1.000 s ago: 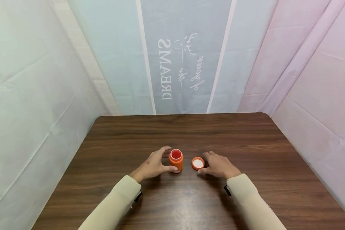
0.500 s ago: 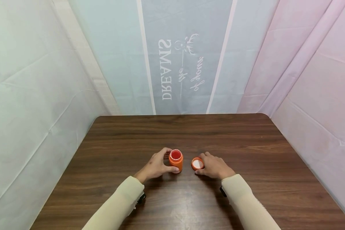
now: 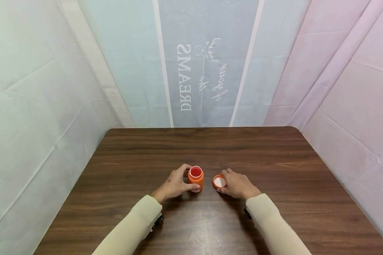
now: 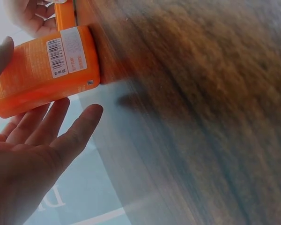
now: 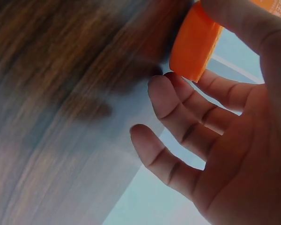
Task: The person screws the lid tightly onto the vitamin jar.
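Observation:
An orange bottle (image 3: 196,182) stands upright and uncapped on the table, its round mouth showing a red inside. My left hand (image 3: 173,184) holds it from the left, thumb on the near side and fingers round the far side. In the left wrist view the bottle (image 4: 51,68) bears a white barcode label. Just to the right, an orange screw cap (image 3: 219,181) lies with its white inside facing up. My right hand (image 3: 239,184) pinches the cap from the right between thumb and fingers; the right wrist view shows the cap's side (image 5: 195,42) between them.
The dark wood-grain table (image 3: 191,145) reaches back to a pale blue cloth (image 3: 207,71) with mirrored lettering. White cloth walls rise at the left (image 3: 35,106) and right (image 3: 354,106).
My right hand has moved left and its fingers have closed in on the cap. The left hand has drawn closer round the bottle, which has hardly moved.

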Demonstrator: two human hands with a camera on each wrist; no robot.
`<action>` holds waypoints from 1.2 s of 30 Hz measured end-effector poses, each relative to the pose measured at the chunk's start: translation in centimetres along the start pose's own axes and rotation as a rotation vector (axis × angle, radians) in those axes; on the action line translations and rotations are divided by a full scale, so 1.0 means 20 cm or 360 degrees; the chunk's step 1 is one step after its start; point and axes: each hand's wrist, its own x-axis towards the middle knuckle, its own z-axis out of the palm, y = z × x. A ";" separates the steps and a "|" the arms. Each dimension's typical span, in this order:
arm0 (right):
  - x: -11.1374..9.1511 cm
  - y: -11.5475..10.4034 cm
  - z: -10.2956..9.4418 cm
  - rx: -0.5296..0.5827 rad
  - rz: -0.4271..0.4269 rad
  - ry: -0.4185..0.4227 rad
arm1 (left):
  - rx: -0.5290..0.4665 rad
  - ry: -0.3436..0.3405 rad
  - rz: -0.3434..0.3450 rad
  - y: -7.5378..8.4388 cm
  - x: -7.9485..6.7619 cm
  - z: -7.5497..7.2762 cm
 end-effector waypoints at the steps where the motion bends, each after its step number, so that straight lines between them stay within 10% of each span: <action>1: 0.00 0.00 0.00 0.0006 0.0000 0.0007 | -0.0002 -0.0001 -0.0002 0.00 0.00 0.00; 36: -0.09 -0.05 -0.11 0.0526 -0.0267 0.0482 | -0.0085 0.0043 0.0097 -0.02 -0.01 0.01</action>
